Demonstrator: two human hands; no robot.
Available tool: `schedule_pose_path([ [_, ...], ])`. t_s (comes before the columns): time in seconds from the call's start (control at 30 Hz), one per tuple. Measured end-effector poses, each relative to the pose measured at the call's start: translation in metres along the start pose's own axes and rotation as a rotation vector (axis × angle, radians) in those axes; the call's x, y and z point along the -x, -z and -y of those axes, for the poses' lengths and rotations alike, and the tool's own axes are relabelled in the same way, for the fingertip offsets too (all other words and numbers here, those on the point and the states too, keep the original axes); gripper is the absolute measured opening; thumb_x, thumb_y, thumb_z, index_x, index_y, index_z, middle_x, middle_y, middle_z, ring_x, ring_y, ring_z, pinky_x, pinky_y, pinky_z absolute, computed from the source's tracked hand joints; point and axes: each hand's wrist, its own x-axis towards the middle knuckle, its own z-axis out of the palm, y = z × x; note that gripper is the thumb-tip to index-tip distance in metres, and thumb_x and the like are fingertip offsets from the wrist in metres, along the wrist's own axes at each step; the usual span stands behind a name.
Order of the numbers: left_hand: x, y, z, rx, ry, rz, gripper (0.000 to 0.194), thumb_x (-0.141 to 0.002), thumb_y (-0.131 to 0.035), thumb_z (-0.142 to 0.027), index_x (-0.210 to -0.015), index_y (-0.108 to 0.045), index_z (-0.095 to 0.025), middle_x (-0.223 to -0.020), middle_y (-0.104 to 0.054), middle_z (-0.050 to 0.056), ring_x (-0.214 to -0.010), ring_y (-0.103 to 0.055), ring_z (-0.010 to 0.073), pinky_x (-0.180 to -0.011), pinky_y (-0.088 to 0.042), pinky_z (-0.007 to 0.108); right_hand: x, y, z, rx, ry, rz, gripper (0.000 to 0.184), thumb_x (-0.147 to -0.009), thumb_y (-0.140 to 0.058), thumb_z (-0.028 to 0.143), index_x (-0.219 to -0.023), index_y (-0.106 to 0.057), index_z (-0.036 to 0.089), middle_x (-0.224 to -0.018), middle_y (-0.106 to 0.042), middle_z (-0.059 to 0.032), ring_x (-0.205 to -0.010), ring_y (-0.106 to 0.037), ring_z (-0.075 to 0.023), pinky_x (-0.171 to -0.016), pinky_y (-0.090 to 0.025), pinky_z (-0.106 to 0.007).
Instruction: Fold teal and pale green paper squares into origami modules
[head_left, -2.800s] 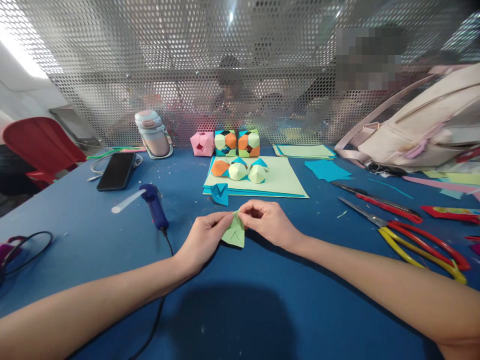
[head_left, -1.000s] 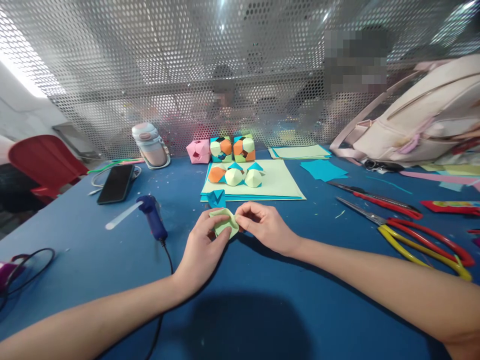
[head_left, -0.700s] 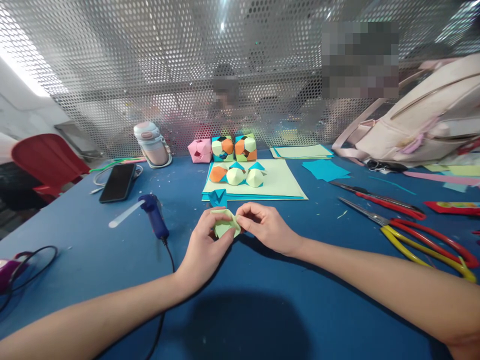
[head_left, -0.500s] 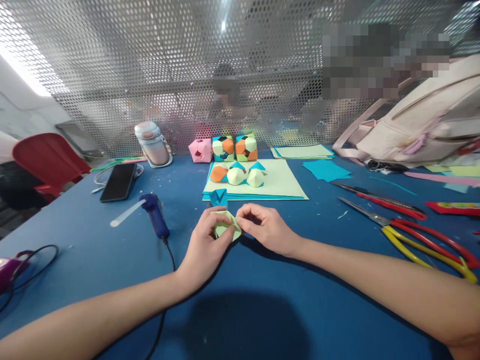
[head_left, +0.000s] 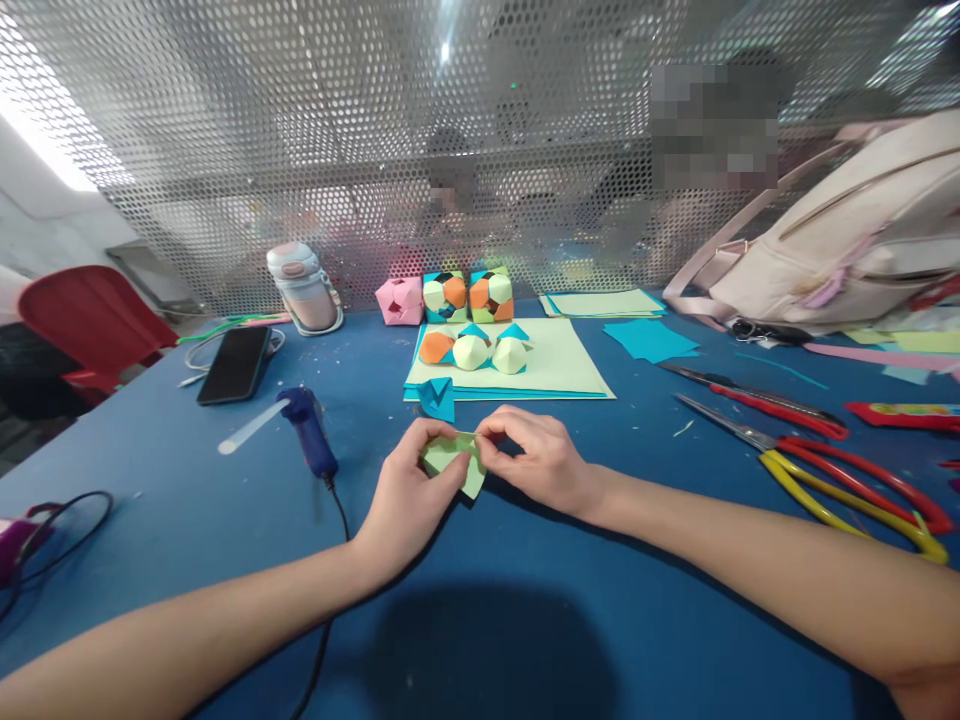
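Note:
My left hand (head_left: 409,490) and my right hand (head_left: 536,462) meet over the blue table, both pinching a small folded light green paper piece (head_left: 452,462). The left fingers cup it from the left and below; the right fingertips pinch its top right edge. A folded blue paper piece (head_left: 438,397) lies just beyond the hands. Behind it, a stack of light green and blue sheets (head_left: 570,370) carries three folded paper units (head_left: 471,349).
A blue glue gun (head_left: 306,430) with cord lies left, a black phone (head_left: 234,351) and a bottle (head_left: 303,288) further back. Three paper cubes (head_left: 446,295) stand by the perforated metal screen. Scissors (head_left: 840,475), a red cutter (head_left: 757,400), a backpack (head_left: 847,250) sit right.
The green piece went from a flat hanging flap to a puffed, folded shape held lower between both hands. In the last half second the right fingers shifted along its top edge.

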Motion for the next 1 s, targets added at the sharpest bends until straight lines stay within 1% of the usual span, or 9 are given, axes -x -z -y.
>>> schedule_pose_path([
  [0.07, -0.001, 0.001, -0.001, 0.032, 0.032, -0.017, 0.023, -0.075, -0.061, -0.028, -0.096, -0.057, -0.02, -0.091, -0.065, 0.002, -0.085, -0.06, 0.0172, -0.074, -0.045, 0.027, -0.001, 0.001, -0.002, 0.033, 0.051, 0.016, 0.014, -0.085, -0.045, 0.012, -0.075, -0.053, 0.019, -0.064, -0.058, -0.001, -0.06, -0.054, -0.0117, -0.058, -0.046, -0.023],
  [0.13, -0.003, 0.002, -0.003, 0.059, 0.088, 0.028, 0.026, -0.075, -0.061, -0.031, -0.097, -0.061, -0.019, -0.092, -0.067, 0.003, -0.085, -0.06, 0.0186, -0.075, -0.046, 0.028, -0.002, 0.002, -0.003, 0.062, 0.123, 0.036, 0.015, -0.085, -0.045, 0.011, -0.076, -0.053, 0.019, -0.064, -0.058, -0.0013, -0.06, -0.054, -0.0121, -0.058, -0.045, -0.024],
  [0.23, -0.007, 0.005, -0.008, 0.098, 0.176, 0.126, 0.026, -0.073, -0.062, -0.034, -0.092, -0.068, -0.016, -0.09, -0.069, 0.004, -0.081, -0.061, 0.019, -0.073, -0.046, 0.028, -0.004, 0.004, -0.005, 0.1, 0.223, 0.06, 0.016, -0.086, -0.043, 0.009, -0.076, -0.052, 0.019, -0.064, -0.059, -0.002, -0.061, -0.054, -0.0122, -0.058, -0.045, -0.024],
  [0.3, -0.009, 0.007, -0.01, 0.125, 0.203, 0.152, 0.025, -0.07, -0.065, -0.032, -0.088, -0.07, -0.015, -0.085, -0.07, 0.004, -0.077, -0.06, 0.018, -0.069, -0.046, 0.027, -0.004, 0.006, -0.007, 0.114, 0.26, 0.067, 0.015, -0.086, -0.044, 0.008, -0.077, -0.052, 0.018, -0.066, -0.061, -0.003, -0.062, -0.054, -0.0126, -0.059, -0.045, -0.025],
  [0.37, -0.011, 0.008, -0.012, 0.138, 0.218, 0.168, 0.02, -0.068, -0.066, -0.03, -0.079, -0.07, -0.014, -0.075, -0.069, 0.003, -0.067, -0.058, 0.0153, -0.06, -0.045, 0.024, -0.004, 0.006, -0.008, 0.114, 0.281, 0.067, 0.013, -0.086, -0.045, 0.009, -0.079, -0.052, 0.017, -0.067, -0.061, -0.004, -0.063, -0.054, -0.013, -0.059, -0.045, -0.025],
  [0.47, -0.012, 0.008, -0.013, 0.142, 0.217, 0.181, 0.013, -0.067, -0.064, -0.026, -0.069, -0.069, -0.014, -0.062, -0.063, 0.0, -0.056, -0.052, 0.0113, -0.051, -0.04, 0.021, -0.004, 0.005, -0.009, 0.095, 0.292, 0.068, 0.012, -0.087, -0.045, 0.011, -0.081, -0.053, 0.018, -0.068, -0.061, -0.0042, -0.064, -0.054, -0.013, -0.06, -0.046, -0.025],
  [0.6, -0.013, 0.007, -0.014, 0.102, 0.181, 0.162, 0.009, -0.066, -0.06, -0.023, -0.064, -0.064, -0.015, -0.056, -0.056, -0.003, -0.052, -0.046, 0.0089, -0.048, -0.036, 0.019, -0.004, 0.004, -0.008, 0.078, 0.305, 0.073, 0.012, -0.088, -0.044, 0.011, -0.084, -0.052, 0.018, -0.07, -0.06, -0.0042, -0.065, -0.055, -0.0131, -0.061, -0.046, -0.025],
  [0.77, -0.013, 0.006, -0.014, 0.093, 0.152, 0.194, 0.007, -0.066, -0.058, -0.021, -0.067, -0.061, -0.015, -0.057, -0.052, -0.004, -0.053, -0.044, 0.0086, -0.049, -0.035, 0.019, -0.004, 0.004, -0.008, 0.103, 0.309, 0.082, 0.011, -0.088, -0.045, 0.013, -0.083, -0.052, 0.018, -0.07, -0.061, -0.0047, -0.065, -0.054, -0.0136, -0.062, -0.047, -0.026],
  [1.0, -0.013, 0.005, -0.011, 0.085, 0.132, 0.223, 0.005, -0.063, -0.055, -0.017, -0.067, -0.057, -0.016, -0.058, -0.05, -0.006, -0.055, -0.043, 0.0088, -0.051, -0.034, 0.019, -0.003, 0.003, -0.01, 0.096, 0.397, 0.067, 0.008, -0.087, -0.047, 0.009, -0.087, -0.051, 0.017, -0.071, -0.059, -0.0054, -0.068, -0.054, -0.0143, -0.062, -0.047, -0.027],
])
